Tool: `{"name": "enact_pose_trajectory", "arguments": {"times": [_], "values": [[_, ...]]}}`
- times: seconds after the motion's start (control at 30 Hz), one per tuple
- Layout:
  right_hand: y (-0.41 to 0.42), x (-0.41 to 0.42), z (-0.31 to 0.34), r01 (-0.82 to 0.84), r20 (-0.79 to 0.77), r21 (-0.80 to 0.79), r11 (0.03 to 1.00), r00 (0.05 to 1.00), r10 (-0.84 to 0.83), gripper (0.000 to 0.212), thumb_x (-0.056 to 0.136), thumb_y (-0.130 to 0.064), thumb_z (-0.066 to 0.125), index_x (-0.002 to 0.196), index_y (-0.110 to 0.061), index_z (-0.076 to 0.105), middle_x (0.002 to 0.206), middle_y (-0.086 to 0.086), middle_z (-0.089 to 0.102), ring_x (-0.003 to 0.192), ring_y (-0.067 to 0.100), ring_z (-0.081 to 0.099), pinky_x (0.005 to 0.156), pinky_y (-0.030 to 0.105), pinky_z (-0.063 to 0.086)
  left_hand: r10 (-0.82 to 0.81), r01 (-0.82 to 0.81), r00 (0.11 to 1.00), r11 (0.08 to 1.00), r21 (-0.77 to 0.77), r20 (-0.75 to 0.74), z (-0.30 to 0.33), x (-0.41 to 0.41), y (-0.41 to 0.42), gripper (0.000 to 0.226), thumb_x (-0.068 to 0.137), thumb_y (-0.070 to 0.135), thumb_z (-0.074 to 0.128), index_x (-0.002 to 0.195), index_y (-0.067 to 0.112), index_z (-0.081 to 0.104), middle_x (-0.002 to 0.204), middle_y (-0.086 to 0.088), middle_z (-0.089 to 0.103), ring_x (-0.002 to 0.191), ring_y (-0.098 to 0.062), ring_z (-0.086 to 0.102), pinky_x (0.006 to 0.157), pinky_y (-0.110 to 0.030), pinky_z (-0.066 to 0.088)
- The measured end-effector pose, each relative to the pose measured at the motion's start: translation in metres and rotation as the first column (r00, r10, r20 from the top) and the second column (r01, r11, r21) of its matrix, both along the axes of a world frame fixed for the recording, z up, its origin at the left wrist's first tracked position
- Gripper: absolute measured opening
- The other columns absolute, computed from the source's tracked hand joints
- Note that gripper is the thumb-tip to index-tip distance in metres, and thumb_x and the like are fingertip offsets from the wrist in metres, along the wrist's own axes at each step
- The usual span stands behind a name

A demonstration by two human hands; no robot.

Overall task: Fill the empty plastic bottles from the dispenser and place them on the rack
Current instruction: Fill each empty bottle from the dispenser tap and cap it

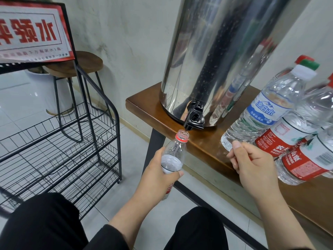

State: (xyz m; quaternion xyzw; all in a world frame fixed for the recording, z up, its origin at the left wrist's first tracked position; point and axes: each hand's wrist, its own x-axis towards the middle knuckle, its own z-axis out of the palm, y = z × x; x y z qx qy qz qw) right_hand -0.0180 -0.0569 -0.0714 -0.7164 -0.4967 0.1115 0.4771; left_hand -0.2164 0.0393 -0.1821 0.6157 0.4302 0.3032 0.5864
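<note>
My left hand (pixel 156 177) grips a clear plastic bottle (pixel 173 152) with a red neck ring and no cap. Its open mouth sits right under the black tap (pixel 194 118) of the tall steel dispenser (pixel 216 60). Water partly fills the bottle. My right hand (pixel 252 163) hovers at the table's front edge with fingers curled and thumb up; nothing shows inside it. The black wire rack (pixel 72 150) stands to the left with bare shelves.
The dispenser stands on a brown wooden table (pixel 144 109). To its right lie a blue-labelled bottle (pixel 264 109) and red-labelled bottles (pixel 310 163). A wooden stool (pixel 86 64) stands behind the rack, and a red-and-white sign (pixel 30 31) tops it.
</note>
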Motion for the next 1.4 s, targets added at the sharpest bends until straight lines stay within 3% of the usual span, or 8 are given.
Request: {"name": "enact_pose_trajectory", "arguments": {"times": [0.27, 0.4, 0.6, 0.97, 1.13, 1.4], "values": [[-0.0004, 0.0013, -0.0017, 0.004, -0.005, -0.008, 1.0, 1.0, -0.004, 0.041, 0.103, -0.029, 0.053, 0.068, -0.011, 0.063, 0.057, 0.008, 0.056, 0.052, 0.009, 0.05, 0.051, 0.016, 0.041, 0.0, 0.0, 1.0, 1.0, 0.011, -0.007, 0.0006, -0.0003, -0.0002, 0.078, 0.081, 0.029, 0.084, 0.144, 0.045, 0.041, 0.125, 0.015, 0.063, 0.115, -0.01, 0.063, 0.095, -0.025, 0.052], [0.0, 0.0011, -0.001, 0.004, -0.007, -0.002, 1.0, 1.0, -0.004, 0.041, 0.102, -0.029, 0.053, 0.067, -0.012, 0.063, 0.057, 0.007, 0.056, 0.052, 0.01, 0.05, 0.051, 0.017, 0.042, 0.002, -0.002, 1.0, 1.0, 0.004, 0.001, 0.0022, -0.001, -0.0008, 0.076, 0.082, 0.027, 0.084, 0.143, 0.046, 0.042, 0.123, 0.016, 0.064, 0.112, -0.008, 0.063, 0.084, -0.015, 0.049], [0.0003, 0.0003, -0.001, 0.014, 0.014, 0.005, 1.0, 1.0, -0.014, 0.039, 0.103, -0.031, 0.053, 0.067, -0.018, 0.062, 0.057, 0.004, 0.056, 0.054, 0.011, 0.052, 0.058, 0.031, 0.044, -0.002, 0.002, 1.0, 1.0, -0.002, 0.006, 0.0027, -0.0008, -0.001, 0.076, 0.082, 0.027, 0.083, 0.143, 0.046, 0.042, 0.123, 0.015, 0.064, 0.113, -0.009, 0.064, 0.084, -0.015, 0.049], [-0.0004, -0.0007, 0.0, 0.003, 0.015, 0.003, 1.0, 1.0, -0.003, 0.041, 0.102, -0.031, 0.052, 0.065, -0.015, 0.062, 0.057, 0.008, 0.056, 0.053, 0.013, 0.051, 0.056, 0.031, 0.043, 0.002, -0.002, 1.0, 1.0, -0.008, 0.007, 0.0056, -0.0011, -0.0022, 0.078, 0.083, 0.027, 0.083, 0.145, 0.045, 0.04, 0.125, 0.016, 0.063, 0.113, -0.007, 0.062, 0.081, -0.013, 0.047], [-0.0006, -0.0011, 0.0002, 0.002, 0.006, 0.002, 1.0, 1.0, -0.002, 0.043, 0.101, -0.033, 0.052, 0.066, -0.011, 0.062, 0.058, 0.009, 0.056, 0.053, 0.01, 0.05, 0.053, 0.02, 0.042, 0.007, -0.007, 1.0, 1.0, -0.005, 0.005, 0.0039, -0.0009, -0.0016, 0.077, 0.083, 0.027, 0.083, 0.144, 0.045, 0.042, 0.125, 0.015, 0.064, 0.114, -0.008, 0.063, 0.086, -0.016, 0.048], [-0.0003, -0.0017, 0.0004, 0.01, 0.017, -0.007, 1.0, 1.0, -0.01, 0.042, 0.103, -0.03, 0.052, 0.067, -0.01, 0.063, 0.057, 0.008, 0.056, 0.052, 0.01, 0.05, 0.057, 0.031, 0.042, 0.002, -0.002, 1.0, 1.0, 0.008, -0.013, 0.0049, -0.0008, -0.0012, 0.078, 0.083, 0.028, 0.083, 0.145, 0.044, 0.04, 0.126, 0.014, 0.062, 0.115, -0.009, 0.061, 0.083, -0.014, 0.048]]}}
